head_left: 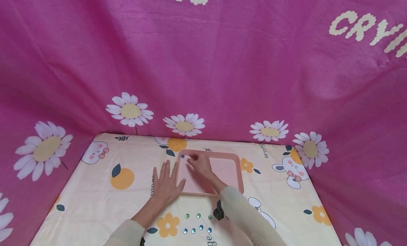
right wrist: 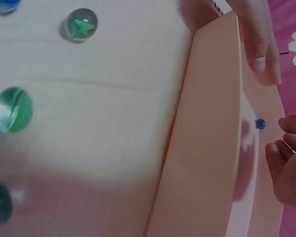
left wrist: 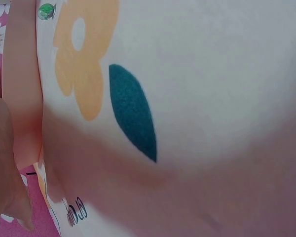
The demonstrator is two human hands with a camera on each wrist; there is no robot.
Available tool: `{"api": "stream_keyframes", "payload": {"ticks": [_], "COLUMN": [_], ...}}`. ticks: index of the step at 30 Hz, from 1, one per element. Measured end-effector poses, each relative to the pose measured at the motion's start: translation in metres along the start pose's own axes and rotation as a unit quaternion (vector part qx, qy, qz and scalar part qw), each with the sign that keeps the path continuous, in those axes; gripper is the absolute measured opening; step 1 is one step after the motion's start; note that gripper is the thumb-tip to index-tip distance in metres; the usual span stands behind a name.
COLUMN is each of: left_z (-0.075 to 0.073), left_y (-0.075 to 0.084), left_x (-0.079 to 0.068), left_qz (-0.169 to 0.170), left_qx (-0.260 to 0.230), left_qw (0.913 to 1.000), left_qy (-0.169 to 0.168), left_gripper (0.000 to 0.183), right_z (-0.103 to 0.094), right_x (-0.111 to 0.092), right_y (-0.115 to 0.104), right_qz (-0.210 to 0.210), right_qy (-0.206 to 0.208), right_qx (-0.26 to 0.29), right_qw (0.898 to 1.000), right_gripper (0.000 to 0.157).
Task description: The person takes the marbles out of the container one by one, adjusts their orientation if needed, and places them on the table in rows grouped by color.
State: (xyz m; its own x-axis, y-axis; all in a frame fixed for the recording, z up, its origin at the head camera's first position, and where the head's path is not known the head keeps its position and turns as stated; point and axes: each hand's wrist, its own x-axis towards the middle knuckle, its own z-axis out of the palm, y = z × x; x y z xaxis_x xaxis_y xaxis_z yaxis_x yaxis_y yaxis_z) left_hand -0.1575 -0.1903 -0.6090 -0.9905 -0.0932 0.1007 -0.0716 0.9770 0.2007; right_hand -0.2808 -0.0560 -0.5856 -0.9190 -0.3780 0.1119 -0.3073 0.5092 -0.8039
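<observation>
A shallow pink tray [head_left: 240,179] lies on the patterned cloth. One blue marble [head_left: 182,156] sits inside its far left corner; the right wrist view also shows this blue marble [right wrist: 260,124]. My right hand [head_left: 201,165] is over the tray, just right of that marble, with fingers loosely bent and fingertips apart. Nothing shows between those fingertips [right wrist: 272,150]. Flat and spread, my left hand [head_left: 166,186] rests at the tray's left side, its thumb by the rim. In the left wrist view only part of the left hand [left wrist: 5,173] appears at the edge.
Nearer than the tray, green marbles [head_left: 198,215] form a row on the cloth [head_left: 95,210], with several blue marbles [head_left: 193,231] in a row closer in. A magenta curtain [head_left: 222,80] with daisies rises behind and at both sides.
</observation>
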Motion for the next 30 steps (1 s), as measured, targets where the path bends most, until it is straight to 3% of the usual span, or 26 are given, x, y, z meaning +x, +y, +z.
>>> {"api": "stream_keyframes", "payload": {"ticks": [18, 24, 30], "left_z": [0.0, 0.001, -0.001], "left_y": [-0.001, 0.0, -0.001], "left_x": [0.0, 0.001, 0.0], "left_qz": [0.01, 0.008, 0.011], "left_qx": [-0.024, -0.025, -0.026], "left_qw": [0.9997, 0.9996, 0.9995], "left_qy": [0.005, -0.003, 0.012], "left_gripper": [0.082, 0.083, 0.081], "right_z": [0.019, 0.026, 0.031], "right_x": [0.011, 0.014, 0.016], "right_y": [0.005, 0.001, -0.003], "right_qz": [0.038, 0.02, 0.007], "right_qy": [-0.013, -0.015, -0.014], "right_qx": [0.023, 0.023, 0.014], "right_qw": [0.999, 0.999, 1.0], "right_gripper": [0.021, 0.018, 0.019]}}
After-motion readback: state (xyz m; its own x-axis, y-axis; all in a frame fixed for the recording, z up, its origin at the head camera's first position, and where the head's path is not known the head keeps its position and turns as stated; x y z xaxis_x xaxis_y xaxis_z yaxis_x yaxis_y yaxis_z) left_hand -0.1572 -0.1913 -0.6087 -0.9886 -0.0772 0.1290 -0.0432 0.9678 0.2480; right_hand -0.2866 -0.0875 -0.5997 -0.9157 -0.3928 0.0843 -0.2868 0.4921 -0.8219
